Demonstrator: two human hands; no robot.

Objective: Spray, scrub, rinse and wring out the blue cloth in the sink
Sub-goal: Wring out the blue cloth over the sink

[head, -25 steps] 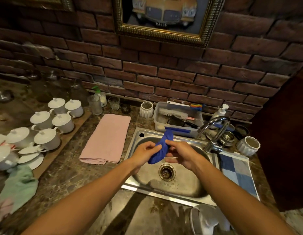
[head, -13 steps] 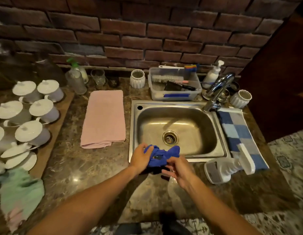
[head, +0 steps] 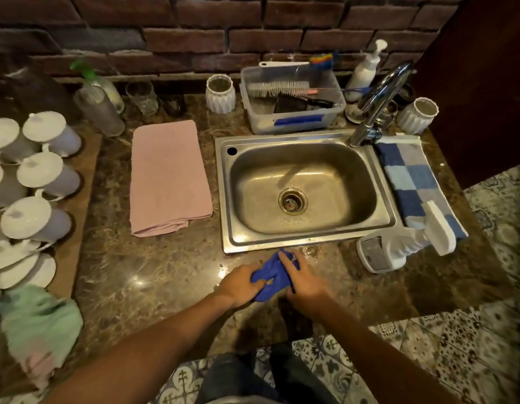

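Observation:
The blue cloth (head: 272, 274) is bunched up over the marble counter just in front of the steel sink (head: 305, 242). My left hand (head: 241, 282) grips its left end with curled fingers. My right hand (head: 304, 279) holds its right side, with the forefinger stretched out along the cloth. The sink basin is bare, with its drain (head: 292, 200) in the middle and the chrome tap (head: 379, 100) at the back right. A white spray bottle (head: 404, 243) lies on its side to the right of the sink.
A pink towel (head: 168, 176) lies left of the sink and a blue checked cloth (head: 410, 176) right of it. A plastic tub of brushes (head: 293, 112) stands behind the sink. White lidded cups (head: 34, 182) crowd the far left, with a green cloth (head: 40, 325) below them.
Both hands carried the blue cloth from over the sink basin back toward me, past the front rim, to above the counter. The view tilted downward.

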